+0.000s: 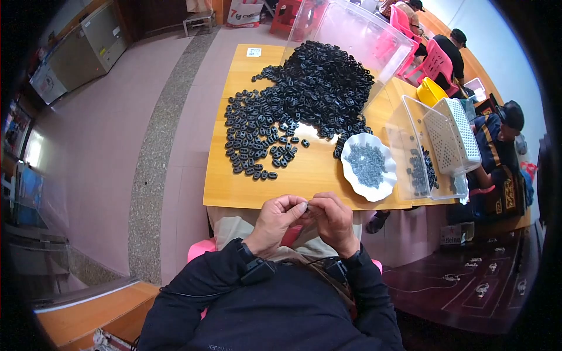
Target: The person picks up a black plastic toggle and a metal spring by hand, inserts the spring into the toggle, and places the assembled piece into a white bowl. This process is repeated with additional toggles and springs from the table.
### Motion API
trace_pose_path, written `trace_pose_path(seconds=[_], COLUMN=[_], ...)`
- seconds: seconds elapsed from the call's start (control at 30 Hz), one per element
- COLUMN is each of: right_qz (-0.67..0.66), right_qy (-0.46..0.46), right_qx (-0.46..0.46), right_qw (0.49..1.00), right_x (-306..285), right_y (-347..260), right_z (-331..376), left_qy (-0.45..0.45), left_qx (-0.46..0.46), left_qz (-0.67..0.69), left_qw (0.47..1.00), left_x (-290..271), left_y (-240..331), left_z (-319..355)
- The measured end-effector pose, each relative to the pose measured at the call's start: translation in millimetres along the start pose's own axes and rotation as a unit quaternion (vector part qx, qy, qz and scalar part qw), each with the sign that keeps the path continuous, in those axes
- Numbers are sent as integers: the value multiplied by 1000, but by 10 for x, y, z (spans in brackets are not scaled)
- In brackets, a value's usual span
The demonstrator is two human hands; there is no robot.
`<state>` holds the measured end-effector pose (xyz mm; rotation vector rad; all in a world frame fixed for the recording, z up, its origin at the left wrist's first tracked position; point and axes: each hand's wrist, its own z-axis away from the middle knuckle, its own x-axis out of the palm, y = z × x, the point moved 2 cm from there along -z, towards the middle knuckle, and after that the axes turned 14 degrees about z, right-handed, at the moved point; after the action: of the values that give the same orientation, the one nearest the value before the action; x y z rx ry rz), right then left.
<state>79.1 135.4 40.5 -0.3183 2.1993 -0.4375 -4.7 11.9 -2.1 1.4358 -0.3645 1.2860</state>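
Just off the table's near edge, my left hand (273,224) and my right hand (333,222) meet with their fingertips pinched together. Between them shows a bit of a small dark piece (308,208), mostly hidden by the fingers. Beyond my hands, black oval pieces with holes (253,137) lie scattered over the wooden table (316,186) and rise into a large heap (328,82) at the far side. Nearest my right hand stands a white scalloped dish (372,192) holding many small clear bits (367,164).
A large clear bin (389,44) lies tipped behind the heap. At the right, a clear box (404,137) holds black pieces, beside a white perforated basket (453,134) and a yellow bucket (431,92). Other people (497,137) sit along the right, near pink chairs (436,61).
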Motion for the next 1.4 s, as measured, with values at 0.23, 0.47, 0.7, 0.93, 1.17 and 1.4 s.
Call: trace_pose_path(seconds=[0.23,0.47,0.7,0.93,1.17,1.4], right_qz=[-139,-88,21,41,58,136], right_qy=[-48,-60,-102,-118,-72,-112], right_qx=[100,56,15,10,-27,-72], right_qw=[984,993,994,992,995,982], right_x=[12,-4,-110,-109,-120,-151], right_y=[78,76,-20,16,-57,-77], right_z=[41,16,-11,18,-27,10], left_qy=[-17,-25,-9,-32,-18,-8], left_qx=[15,72,86,105,92,139], left_qz=[-67,-199,-295,-359,-281,-424], left_qw=[998,977,951,927,955,895], left_x=[-4,-14,-1,-5,-52,23], left_y=[38,47,31,45,17,70], left_z=[-5,-22,-2,-14,-30,16])
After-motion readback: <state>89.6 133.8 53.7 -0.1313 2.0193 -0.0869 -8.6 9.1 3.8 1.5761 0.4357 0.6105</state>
